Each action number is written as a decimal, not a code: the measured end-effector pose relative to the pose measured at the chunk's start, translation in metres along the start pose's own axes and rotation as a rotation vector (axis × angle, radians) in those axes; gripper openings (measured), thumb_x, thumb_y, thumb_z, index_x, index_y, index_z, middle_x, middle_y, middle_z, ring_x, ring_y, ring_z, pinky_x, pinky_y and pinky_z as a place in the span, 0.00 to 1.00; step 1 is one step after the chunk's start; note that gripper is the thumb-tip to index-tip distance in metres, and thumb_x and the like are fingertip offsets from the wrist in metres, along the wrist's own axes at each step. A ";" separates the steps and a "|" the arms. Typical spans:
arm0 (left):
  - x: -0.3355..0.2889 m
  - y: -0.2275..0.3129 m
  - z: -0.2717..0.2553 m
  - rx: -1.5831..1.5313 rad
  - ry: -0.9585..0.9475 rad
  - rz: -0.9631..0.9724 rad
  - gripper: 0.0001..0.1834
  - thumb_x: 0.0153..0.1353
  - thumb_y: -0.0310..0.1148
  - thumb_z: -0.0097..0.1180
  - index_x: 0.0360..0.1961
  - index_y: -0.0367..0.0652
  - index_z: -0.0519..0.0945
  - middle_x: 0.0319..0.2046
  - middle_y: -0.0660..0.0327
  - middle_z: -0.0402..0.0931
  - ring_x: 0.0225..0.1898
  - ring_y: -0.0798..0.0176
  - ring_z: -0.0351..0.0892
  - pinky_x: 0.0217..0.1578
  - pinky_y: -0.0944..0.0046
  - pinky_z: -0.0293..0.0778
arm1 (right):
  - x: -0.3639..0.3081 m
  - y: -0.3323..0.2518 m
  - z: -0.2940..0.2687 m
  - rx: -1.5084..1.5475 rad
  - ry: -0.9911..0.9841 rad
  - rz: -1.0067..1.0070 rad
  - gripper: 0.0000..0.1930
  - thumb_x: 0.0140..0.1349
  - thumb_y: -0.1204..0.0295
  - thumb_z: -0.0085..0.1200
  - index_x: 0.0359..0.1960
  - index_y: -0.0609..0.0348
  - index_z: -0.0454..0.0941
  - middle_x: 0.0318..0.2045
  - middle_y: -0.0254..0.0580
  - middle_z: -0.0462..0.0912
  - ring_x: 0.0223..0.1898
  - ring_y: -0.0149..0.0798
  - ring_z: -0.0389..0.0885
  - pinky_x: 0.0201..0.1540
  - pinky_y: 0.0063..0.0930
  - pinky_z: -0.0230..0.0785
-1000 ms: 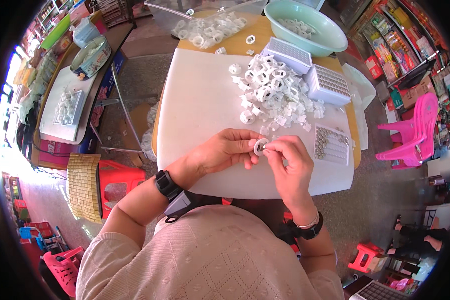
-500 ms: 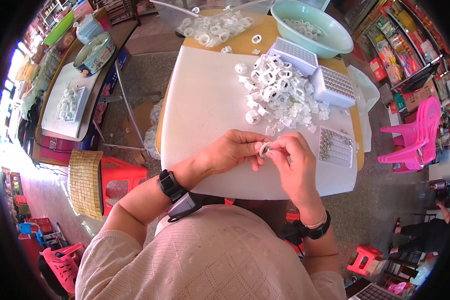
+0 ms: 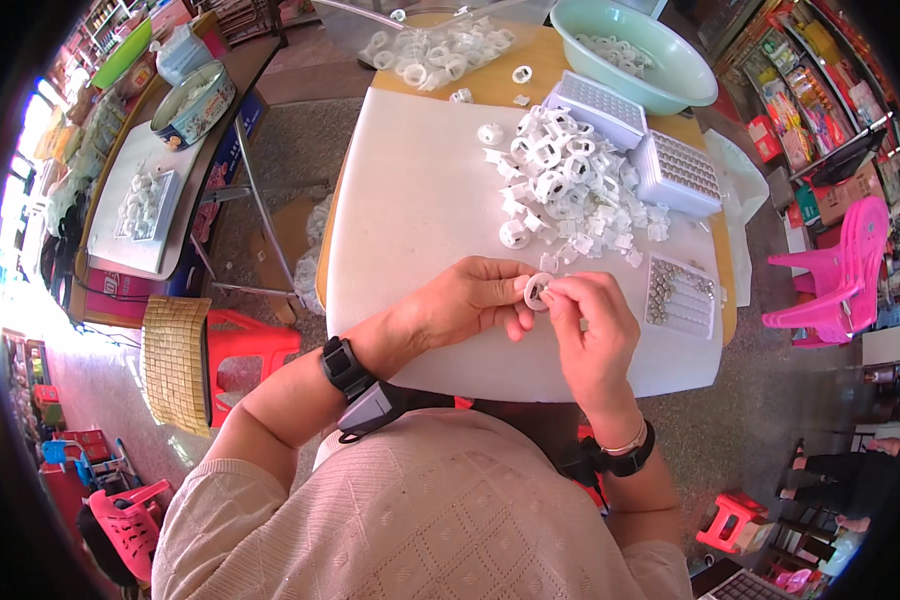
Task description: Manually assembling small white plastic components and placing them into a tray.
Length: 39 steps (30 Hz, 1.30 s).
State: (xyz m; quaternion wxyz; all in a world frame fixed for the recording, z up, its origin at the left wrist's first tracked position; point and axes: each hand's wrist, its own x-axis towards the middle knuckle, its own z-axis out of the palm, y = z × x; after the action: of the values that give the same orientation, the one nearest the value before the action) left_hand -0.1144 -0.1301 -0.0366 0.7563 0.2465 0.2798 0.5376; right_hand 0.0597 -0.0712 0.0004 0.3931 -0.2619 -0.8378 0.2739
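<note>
Over the near part of the white board (image 3: pixel 410 200), my left hand (image 3: pixel 470 303) pinches a small white plastic ring (image 3: pixel 536 291) by its left side. My right hand (image 3: pixel 598 325) is closed at the ring's right side, thumb and fingertips touching it. Whether a smaller piece sits between the right fingertips cannot be made out. Just beyond my hands lies a heap of white plastic rings and small white pieces (image 3: pixel 568 180). To the right of my right hand is a shallow clear tray (image 3: pixel 685 320) with small shiny round pieces, grouped mostly along its left side.
Stacked white trays filled with small pieces (image 3: pixel 680 175) stand right of the heap. Behind them is a pale green basin (image 3: pixel 705 90) holding more white parts. A clear container of white rings (image 3: pixel 345 30) sits at the far edge. A pink chair (image 3: pixel 840 270) stands right, a red stool (image 3: pixel 245 350) left.
The ring has turned so that its opening shows more. My right fingers have shifted against it. The whole view has moved slightly.
</note>
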 end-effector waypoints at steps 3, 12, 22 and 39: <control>-0.001 0.002 0.001 -0.037 0.008 0.007 0.16 0.69 0.33 0.46 0.49 0.29 0.73 0.40 0.57 0.75 0.35 0.66 0.77 0.37 0.68 0.77 | 0.002 0.002 -0.002 0.050 0.069 0.061 0.05 0.57 0.81 0.56 0.34 0.61 0.77 0.31 0.41 0.77 0.27 0.39 0.79 0.28 0.27 0.71; 0.000 0.003 0.003 -0.054 0.048 0.013 0.16 0.70 0.32 0.45 0.51 0.29 0.71 0.41 0.56 0.75 0.36 0.66 0.77 0.39 0.67 0.78 | -0.017 0.039 -0.007 -0.357 0.041 0.063 0.09 0.53 0.82 0.56 0.37 0.60 0.76 0.31 0.41 0.76 0.33 0.45 0.76 0.34 0.36 0.69; -0.002 0.003 0.006 -0.017 0.060 0.013 0.17 0.69 0.31 0.46 0.53 0.29 0.70 0.42 0.57 0.75 0.37 0.67 0.77 0.38 0.68 0.77 | -0.007 0.006 -0.006 -0.020 0.093 0.030 0.07 0.52 0.81 0.58 0.33 0.59 0.77 0.31 0.40 0.75 0.34 0.45 0.75 0.35 0.36 0.68; 0.000 0.002 0.003 0.086 0.036 -0.023 0.19 0.68 0.32 0.49 0.54 0.27 0.71 0.39 0.58 0.76 0.34 0.68 0.77 0.31 0.69 0.76 | 0.011 0.005 -0.010 0.384 -0.192 0.523 0.04 0.59 0.80 0.55 0.34 0.62 0.73 0.29 0.35 0.75 0.32 0.29 0.75 0.36 0.26 0.70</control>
State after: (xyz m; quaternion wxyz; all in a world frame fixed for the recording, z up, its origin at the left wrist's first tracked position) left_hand -0.1135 -0.1297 -0.0334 0.7458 0.2659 0.3190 0.5208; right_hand 0.0621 -0.0581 0.0083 0.2708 -0.3622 -0.7086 0.5416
